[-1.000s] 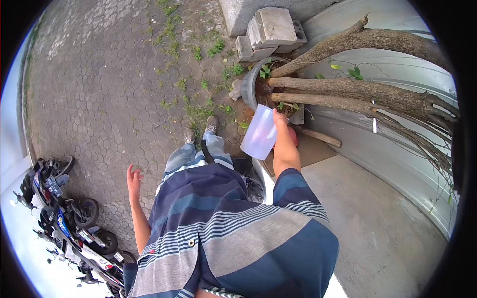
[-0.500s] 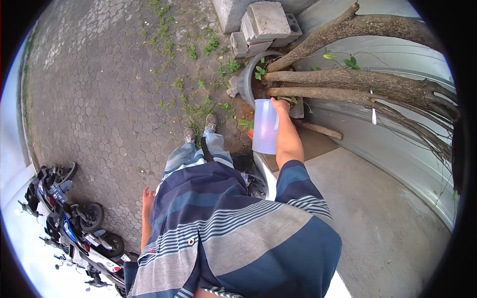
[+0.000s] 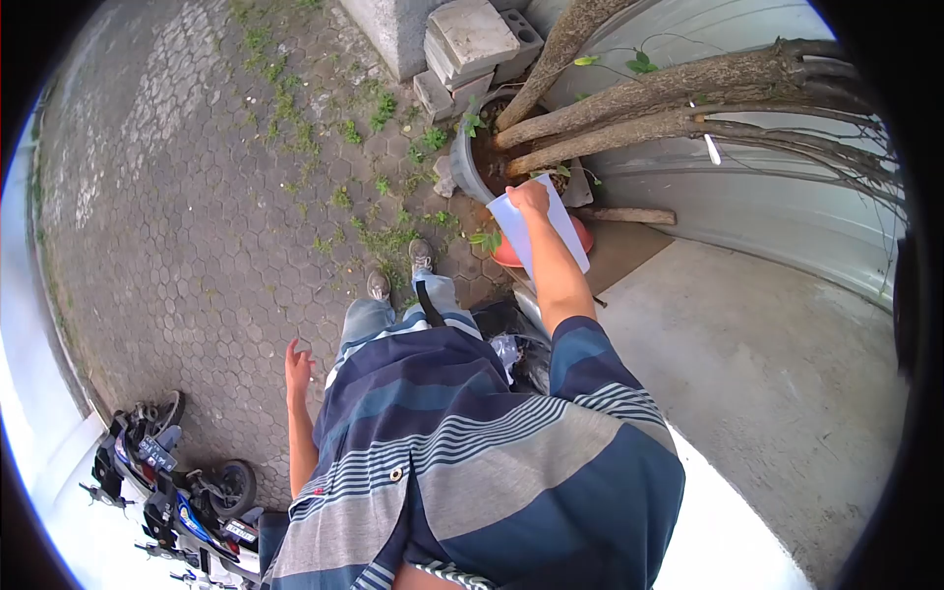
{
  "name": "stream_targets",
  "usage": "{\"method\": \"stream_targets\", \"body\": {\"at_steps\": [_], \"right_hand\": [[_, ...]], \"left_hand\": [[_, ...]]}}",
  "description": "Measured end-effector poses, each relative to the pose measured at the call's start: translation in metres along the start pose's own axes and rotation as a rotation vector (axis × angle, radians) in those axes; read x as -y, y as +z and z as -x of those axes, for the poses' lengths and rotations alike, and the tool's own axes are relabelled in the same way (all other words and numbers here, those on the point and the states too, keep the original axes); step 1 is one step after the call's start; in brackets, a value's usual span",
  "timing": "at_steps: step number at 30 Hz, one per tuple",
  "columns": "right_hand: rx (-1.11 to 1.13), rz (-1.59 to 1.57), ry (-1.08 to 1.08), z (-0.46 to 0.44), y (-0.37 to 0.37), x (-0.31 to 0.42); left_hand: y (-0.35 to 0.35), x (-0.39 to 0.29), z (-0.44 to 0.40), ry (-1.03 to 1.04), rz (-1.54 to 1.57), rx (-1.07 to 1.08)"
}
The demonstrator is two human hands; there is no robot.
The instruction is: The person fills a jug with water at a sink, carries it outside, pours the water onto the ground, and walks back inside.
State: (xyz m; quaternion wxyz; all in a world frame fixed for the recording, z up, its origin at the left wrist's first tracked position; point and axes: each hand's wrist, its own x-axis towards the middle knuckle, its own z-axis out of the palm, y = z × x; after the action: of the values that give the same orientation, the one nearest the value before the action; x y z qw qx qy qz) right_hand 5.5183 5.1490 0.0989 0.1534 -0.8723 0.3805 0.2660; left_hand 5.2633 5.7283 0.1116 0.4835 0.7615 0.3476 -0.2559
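My right hand (image 3: 529, 197) is closed on a pale purple, translucent plastic pitcher (image 3: 511, 222), gripping it near its upper end. The pitcher is tilted, and my forearm covers its middle; its contents cannot be seen. It hangs over a red-orange basin (image 3: 505, 255), close beside a large grey plant pot (image 3: 462, 162) from which thick trunks (image 3: 580, 111) rise. At my left side, away from these things, my left hand (image 3: 299, 370) hangs with fingers loosely apart and nothing in it.
Concrete blocks (image 3: 470, 44) are stacked behind the pot. A wooden stick (image 3: 629, 215) lies by the wall (image 3: 787, 197). Dark plastic bags (image 3: 526, 359) sit near my legs. Parked motorcycles (image 3: 187, 501) stand at lower left on hexagonal paving (image 3: 197, 265) with weeds.
The pitcher has tilted and turned in my right hand, showing more of the red-orange basin. My left hand has swung out slightly from my side. The view has shifted.
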Motion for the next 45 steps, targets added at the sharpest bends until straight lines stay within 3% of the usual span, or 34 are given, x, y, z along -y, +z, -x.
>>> {"method": "stream_targets", "body": {"at_steps": [6,8,9,10,12,14,16,17,20,22,24,25,28,29,32,37,39,41,42,45], "right_hand": [[-0.301,-0.194,0.187,0.100,0.005,-0.050],[-0.502,-0.262,0.142,0.128,0.038,-0.083],[-0.537,-0.459,0.094,0.156,0.044,-0.094],[-0.578,-0.654,0.046,0.188,0.052,-0.102],[-0.705,-0.731,0.042,0.242,0.079,-0.117],[-0.602,-0.957,0.114,0.324,0.073,-0.105],[-0.694,-1.233,0.069,0.380,0.103,-0.100],[-0.724,-1.226,0.064,0.407,0.118,-0.099],[-0.780,-1.317,0.153,0.494,0.150,-0.078],[-0.795,-1.303,0.246,0.543,0.167,-0.065],[-0.829,-1.327,0.365,0.583,0.197,-0.061],[-0.834,-1.328,0.463,0.600,0.211,-0.061],[-0.842,-1.476,0.596,0.643,0.236,-0.064],[-0.855,-1.489,0.601,0.658,0.248,-0.070],[-0.711,-1.361,0.639,0.705,0.280,-0.085],[-0.601,-1.353,0.706,0.793,0.333,-0.122],[-0.696,-1.347,0.699,0.830,0.359,-0.141],[-0.530,-1.228,0.818,0.866,0.372,-0.156],[-0.686,-1.271,0.781,0.884,0.383,-0.162],[-0.746,-1.268,0.818,0.941,0.418,-0.188]], "left_hand": [[0.018,-0.108,-0.065,0.332,-0.082,0.182],[0.035,-0.148,-0.079,0.434,-0.106,0.342],[0.047,-0.171,-0.079,0.460,-0.125,0.438],[0.059,-0.193,-0.074,0.484,-0.148,0.537],[0.088,-0.230,-0.054,0.470,-0.151,0.777],[0.110,-0.260,-0.016,0.470,-0.233,0.973],[0.122,-0.280,0.030,0.469,-0.389,1.110],[0.134,-0.279,0.042,0.491,-0.475,1.187],[0.154,-0.251,0.067,0.686,-0.635,1.411],[0.157,-0.218,0.070,0.776,-0.642,1.425],[0.146,-0.203,0.092,0.898,-0.850,1.449],[0.143,-0.190,0.106,1.051,-0.937,1.389],[0.137,-0.150,0.132,1.276,-0.861,1.498],[0.132,-0.145,0.152,1.213,-1.018,1.509],[0.121,-0.103,0.197,1.431,-1.004,1.482],[0.114,-0.021,0.263,1.447,-1.103,1.604],[0.098,0.018,0.292,1.422,-1.069,1.666],[0.083,0.059,0.318,1.504,-1.067,1.654],[0.076,0.084,0.333,1.554,-1.035,1.633],[0.066,0.137,0.393,1.529,-1.047,1.751]]}}
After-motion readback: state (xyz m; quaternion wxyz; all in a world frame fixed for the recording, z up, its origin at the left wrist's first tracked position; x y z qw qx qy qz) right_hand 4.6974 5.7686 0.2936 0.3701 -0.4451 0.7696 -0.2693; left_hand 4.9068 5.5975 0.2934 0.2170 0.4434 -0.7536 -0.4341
